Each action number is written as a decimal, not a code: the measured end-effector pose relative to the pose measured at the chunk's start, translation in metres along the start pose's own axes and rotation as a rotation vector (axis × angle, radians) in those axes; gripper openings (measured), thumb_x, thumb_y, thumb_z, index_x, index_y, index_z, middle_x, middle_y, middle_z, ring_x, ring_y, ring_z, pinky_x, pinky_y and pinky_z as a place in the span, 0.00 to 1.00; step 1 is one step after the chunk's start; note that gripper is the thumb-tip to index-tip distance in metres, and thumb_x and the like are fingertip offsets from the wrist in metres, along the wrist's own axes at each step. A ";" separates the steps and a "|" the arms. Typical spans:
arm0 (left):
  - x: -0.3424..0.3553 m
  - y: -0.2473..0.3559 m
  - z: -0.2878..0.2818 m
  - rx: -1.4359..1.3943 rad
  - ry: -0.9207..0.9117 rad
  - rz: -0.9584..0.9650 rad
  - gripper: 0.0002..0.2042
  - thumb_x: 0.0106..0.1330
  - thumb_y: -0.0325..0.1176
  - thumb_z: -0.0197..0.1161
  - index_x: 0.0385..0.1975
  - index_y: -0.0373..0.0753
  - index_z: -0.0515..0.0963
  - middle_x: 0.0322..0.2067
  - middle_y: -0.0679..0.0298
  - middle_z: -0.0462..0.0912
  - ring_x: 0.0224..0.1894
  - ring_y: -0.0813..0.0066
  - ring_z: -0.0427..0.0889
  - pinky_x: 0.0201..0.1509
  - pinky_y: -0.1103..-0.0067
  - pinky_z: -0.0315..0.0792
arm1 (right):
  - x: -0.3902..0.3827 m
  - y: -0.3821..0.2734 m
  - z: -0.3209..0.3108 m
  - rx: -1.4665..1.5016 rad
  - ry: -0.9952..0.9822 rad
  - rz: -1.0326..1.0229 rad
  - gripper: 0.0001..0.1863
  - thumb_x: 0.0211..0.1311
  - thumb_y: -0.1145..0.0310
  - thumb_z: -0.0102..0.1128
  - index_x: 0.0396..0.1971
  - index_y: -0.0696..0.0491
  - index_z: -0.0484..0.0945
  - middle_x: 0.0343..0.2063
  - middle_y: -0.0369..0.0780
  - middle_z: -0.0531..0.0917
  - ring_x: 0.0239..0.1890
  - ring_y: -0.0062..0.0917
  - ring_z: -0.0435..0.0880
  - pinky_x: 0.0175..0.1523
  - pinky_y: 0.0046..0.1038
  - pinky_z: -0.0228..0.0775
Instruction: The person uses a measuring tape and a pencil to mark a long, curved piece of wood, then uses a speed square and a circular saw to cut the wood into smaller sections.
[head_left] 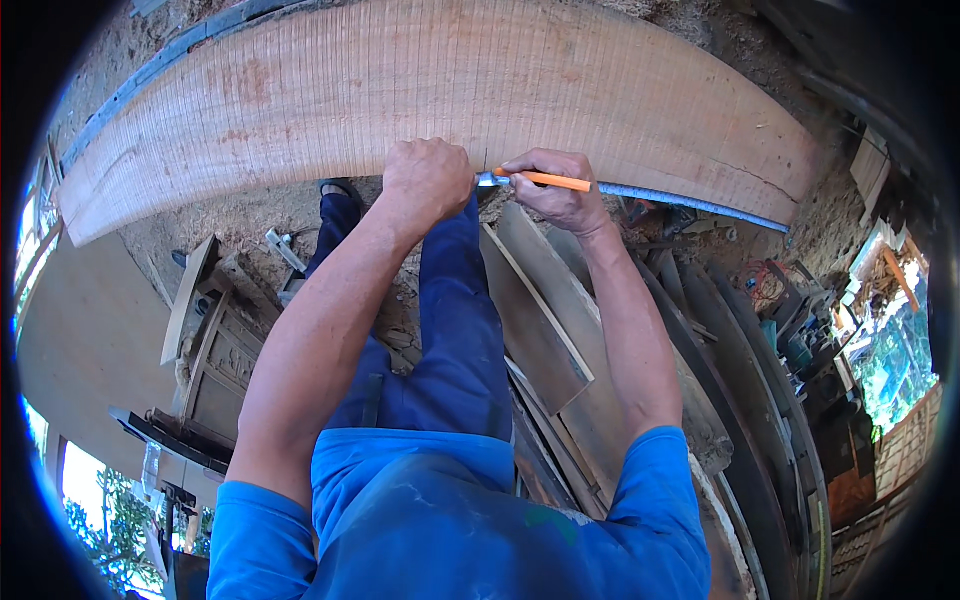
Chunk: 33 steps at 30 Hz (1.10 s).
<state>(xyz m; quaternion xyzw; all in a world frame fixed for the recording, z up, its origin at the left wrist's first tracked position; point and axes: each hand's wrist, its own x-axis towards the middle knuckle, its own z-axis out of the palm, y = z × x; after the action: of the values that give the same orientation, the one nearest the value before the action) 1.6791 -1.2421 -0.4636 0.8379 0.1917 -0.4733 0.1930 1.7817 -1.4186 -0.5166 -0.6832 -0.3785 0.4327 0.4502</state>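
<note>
A broad, rough-sawn wooden plank [500,70] stretches across the far part of the view. My left hand [428,180] is closed in a fist at its near edge; whatever lies inside the fingers is hidden. Just to its right, my right hand [560,195] pinches an orange pencil [560,181], its tip end over the plank beside a short dark line. A thin measuring tape [700,204] runs along the near edge from beneath my right hand toward the plank's right end. A shiny bit of it shows between my hands.
Several boards [540,310] lean or lie beside my legs on the right. Carved wooden panels [222,365] stand at the left, near a large tan sheet [90,330]. A dark strip [165,75] borders the plank's far left edge. Clutter [810,340] fills the right side.
</note>
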 end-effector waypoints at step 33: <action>-0.019 0.001 0.049 -0.045 0.073 0.062 0.22 0.69 0.52 0.57 0.33 0.37 0.85 0.31 0.54 0.87 0.38 0.59 0.88 0.39 0.66 0.80 | -0.008 0.005 0.017 0.025 0.157 -0.003 0.07 0.54 0.74 0.64 0.34 0.56 0.85 0.28 0.40 0.86 0.27 0.26 0.86 0.33 0.26 0.78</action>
<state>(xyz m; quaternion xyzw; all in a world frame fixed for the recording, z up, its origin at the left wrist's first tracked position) 1.6356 -1.2703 -0.4708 0.8556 0.1830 -0.4317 0.2191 1.7642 -1.4223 -0.5231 -0.7089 -0.3374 0.3818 0.4877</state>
